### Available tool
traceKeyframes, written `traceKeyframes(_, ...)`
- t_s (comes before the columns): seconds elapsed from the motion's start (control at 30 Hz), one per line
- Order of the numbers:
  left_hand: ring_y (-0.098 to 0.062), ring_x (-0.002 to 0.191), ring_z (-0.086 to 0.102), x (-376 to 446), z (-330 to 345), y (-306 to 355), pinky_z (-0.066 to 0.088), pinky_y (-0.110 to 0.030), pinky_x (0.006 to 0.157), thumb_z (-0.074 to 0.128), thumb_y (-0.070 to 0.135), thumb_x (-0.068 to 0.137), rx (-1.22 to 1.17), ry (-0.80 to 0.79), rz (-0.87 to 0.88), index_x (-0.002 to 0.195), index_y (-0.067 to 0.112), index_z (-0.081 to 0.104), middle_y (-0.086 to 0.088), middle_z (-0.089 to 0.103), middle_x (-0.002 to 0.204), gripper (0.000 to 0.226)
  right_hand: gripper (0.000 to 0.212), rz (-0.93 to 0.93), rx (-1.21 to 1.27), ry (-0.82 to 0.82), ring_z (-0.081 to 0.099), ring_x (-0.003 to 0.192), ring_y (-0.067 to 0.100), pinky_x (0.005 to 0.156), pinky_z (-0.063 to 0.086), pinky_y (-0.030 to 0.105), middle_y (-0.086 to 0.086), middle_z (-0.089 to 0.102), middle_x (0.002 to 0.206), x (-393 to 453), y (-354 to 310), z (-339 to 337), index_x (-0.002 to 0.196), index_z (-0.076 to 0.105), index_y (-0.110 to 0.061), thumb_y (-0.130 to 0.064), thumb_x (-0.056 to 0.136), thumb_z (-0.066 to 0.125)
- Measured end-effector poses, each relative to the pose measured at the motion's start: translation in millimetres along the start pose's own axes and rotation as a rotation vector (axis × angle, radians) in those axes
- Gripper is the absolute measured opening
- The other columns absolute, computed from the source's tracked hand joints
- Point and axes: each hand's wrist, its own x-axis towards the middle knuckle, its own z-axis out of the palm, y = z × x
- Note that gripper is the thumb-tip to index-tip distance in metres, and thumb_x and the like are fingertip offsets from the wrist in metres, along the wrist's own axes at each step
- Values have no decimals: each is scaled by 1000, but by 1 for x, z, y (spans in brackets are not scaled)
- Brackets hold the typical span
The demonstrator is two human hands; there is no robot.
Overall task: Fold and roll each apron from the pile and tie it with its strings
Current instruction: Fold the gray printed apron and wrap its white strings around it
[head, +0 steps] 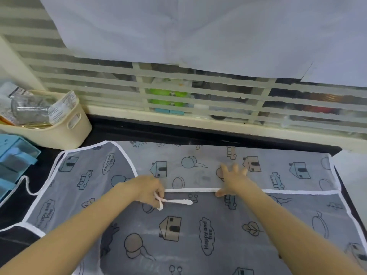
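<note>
Translucent grey fabric printed with houses, cars and "Happy and free" clouds covers most of the dark table (pixel 123 130): the apron (pixel 198 225) lies spread flat, its far part folded over so a white-trimmed edge runs across the middle. The left hand (pixel 148 190) rests on the apron near its centre, fingers curled and pinching a white string (pixel 176 201) that trails to the right from its grip. The right hand (pixel 233 180) lies just beyond the trimmed edge, fingers straight and spread, pressing the folded layer flat. Another string (pixel 26 184) loops off the apron's left side. A cream basket (pixel 65 133) and a blue drawer box (pixel 15 155) stand at the table's left.
</note>
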Motion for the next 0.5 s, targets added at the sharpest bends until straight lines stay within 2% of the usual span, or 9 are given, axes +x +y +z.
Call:
traceKeyframes(0.07, -7, 89, 55, -10, -9, -9, 45, -21, 76, 69, 47, 79, -177, -110, -69, 102, 27, 69, 17, 60, 90, 31, 108, 4, -39, 6, 14, 135, 45, 104, 35, 48, 21, 4, 153, 1, -2, -1, 150, -3, -19, -55, 77, 68)
traceKeyframes(0.13, -6, 102, 56, -13, -24, -8, 47, -19, 87, 65, 55, 79, -377, -26, -40, 107, 31, 66, 18, 60, 105, 37, 107, -9, -89, 14, 21, 135, 43, 102, 38, 45, 23, 11, 151, 0, -6, -4, 151, 1, -13, -54, 78, 68)
traceKeyframes(0.2, -4, 108, 52, -2, -39, 8, 40, -11, 88, 61, 44, 87, -538, 138, 22, 116, 28, 61, 18, 57, 113, 33, 99, -50, -160, 44, 32, 130, 39, 96, 44, 43, 24, 23, 146, -3, -8, -6, 148, 14, -7, -52, 79, 68)
traceKeyframes(0.27, -10, 122, 45, 23, -50, 32, 36, -18, 97, 58, 37, 91, -388, 285, 61, 131, 24, 51, 9, 50, 133, 42, 78, -141, -210, 96, 45, 119, 35, 86, 49, 38, 21, 37, 136, -7, -9, -5, 140, 31, -2, -44, 84, 66)
traceKeyframes(0.33, -20, 140, 24, 54, -53, 62, 22, -30, 112, 57, 41, 90, -73, 325, 90, 147, 19, 27, -2, 25, 154, 67, 52, -260, -223, 153, 52, 111, 32, 77, 46, 35, 17, 44, 130, -13, -2, -3, 132, 40, -3, -23, 88, 61)
traceKeyframes(0.37, -25, 145, 9, 66, -51, 75, 13, -39, 116, 59, 47, 87, 43, 276, 68, 151, 19, 12, -5, 7, 159, 84, 48, -340, -257, 217, 54, 109, 31, 77, 45, 36, 15, 47, 128, -15, 2, -2, 129, 42, -5, -15, 86, 60)
traceKeyframes(0.43, -34, 142, -20, 85, -48, 99, -3, -54, 114, 66, 56, 78, 221, 121, 3, 150, 22, -14, -8, -21, 156, 112, 60, -411, -360, 391, 60, 94, 29, 72, 48, 36, 13, 58, 113, -15, 22, 4, 118, 49, -8, -13, 65, 76)
traceKeyframes(0.5, -39, 136, -32, 97, -41, 115, -7, -63, 108, 72, 56, 71, 360, 20, -38, 145, 24, -26, -11, -35, 150, 127, 70, -340, -370, 491, 61, 71, 27, 58, 51, 35, 11, 64, 87, -11, 54, 15, 95, 60, -10, -12, 31, 88)
